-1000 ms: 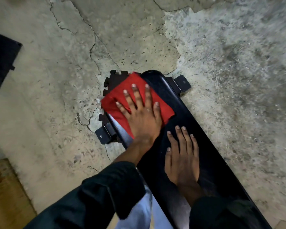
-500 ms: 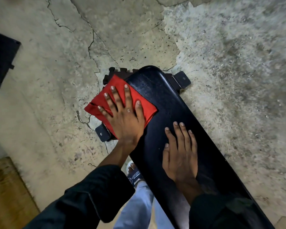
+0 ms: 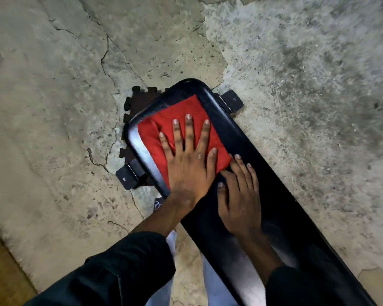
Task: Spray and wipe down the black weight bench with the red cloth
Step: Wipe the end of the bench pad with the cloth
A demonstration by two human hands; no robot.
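Bench point(image 3: 248, 151), black and padded, running diagonally across cracked concrete floor point(image 3: 53, 107), far rounded end pointing up and away. Red cloth point(image 3: 164, 129) spread flat on that far end of the bench, covering most of the pad's width there. Left hand point(image 3: 190, 164) pressed palm-down on the cloth, fingers straight and fanned out, nothing gripped. Right hand point(image 3: 241, 195) flat on the bare bench pad just beside the cloth, fingers straight and close together, fingertips touching or nearly touching the cloth's near corner; can't tell which. Both hands side by side, thumbs almost meeting. Dark sleeves point(image 3: 124, 268) on both arms. Metal feet point(image 3: 232, 102) sticking out either side of the bench's far end, with a bit of dark puzzle-edge mat point(image 3: 139, 102) peeking out under it on the left. Light trousers point(image 3: 215, 290) visible beside the bench's near part, plus a bit of a shoe point(image 3: 158, 203) tucked by the bench's left edge. Brownish patch of floor point(image 3: 5, 272) well off to the left of the bench.
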